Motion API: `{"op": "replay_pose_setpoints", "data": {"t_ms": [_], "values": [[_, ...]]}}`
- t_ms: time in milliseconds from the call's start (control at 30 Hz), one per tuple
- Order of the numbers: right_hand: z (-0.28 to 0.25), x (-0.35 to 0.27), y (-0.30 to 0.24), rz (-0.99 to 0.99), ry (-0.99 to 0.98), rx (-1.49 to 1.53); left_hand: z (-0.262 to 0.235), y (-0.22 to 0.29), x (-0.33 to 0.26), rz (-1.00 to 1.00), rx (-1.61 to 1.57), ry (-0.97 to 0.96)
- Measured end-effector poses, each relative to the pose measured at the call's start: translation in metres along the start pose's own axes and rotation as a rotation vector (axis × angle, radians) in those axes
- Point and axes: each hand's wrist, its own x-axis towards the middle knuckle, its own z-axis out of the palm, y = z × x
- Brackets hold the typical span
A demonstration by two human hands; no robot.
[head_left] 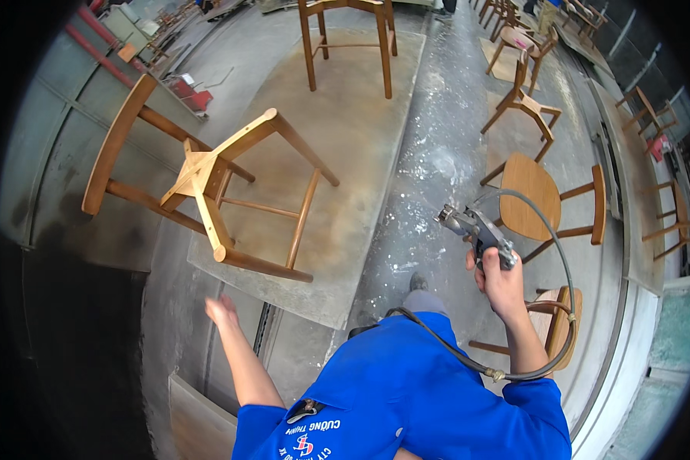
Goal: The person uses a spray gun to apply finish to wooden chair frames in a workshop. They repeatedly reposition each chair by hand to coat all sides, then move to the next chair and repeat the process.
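chair frame (199, 172), seatless, pale supports exposed: stands toward the near left corner of the brown board (360, 192). right hand (502, 287) grips a spray gun (481, 234), well apart from the frame, right of the board's right edge. left hand (221, 310) off the near edge, seemingly without a load; finger curl unclear. judgement: working the gun well calls for a steady wrist, an even gap along each rail, and the hose (566, 268) kept slack, clear of the seated chair (527, 203).
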Motion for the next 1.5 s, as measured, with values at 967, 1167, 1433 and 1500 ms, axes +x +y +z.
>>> {"op": "replay_pose_setpoints", "data": {"t_ms": [967,1167,1433,1500], "values": [[-0.092,0.628,-0.056,0.185,-0.875,0.432,0.542,-0.295,-0.296,0.194,1.103,-1.323],[-0.08,0.691,-0.055,0.192,-0.92,0.009,0.592,-0.27,-0.329,0.192,1.249,-1.15],[-0.091,0.704,-0.042,0.214,-1.074,0.216,0.61,-0.222,-0.353,0.289,1.068,-0.684],[-0.088,0.703,-0.031,0.223,-0.986,-0.024,0.602,-0.212,-0.357,0.361,0.995,-0.608]]}}
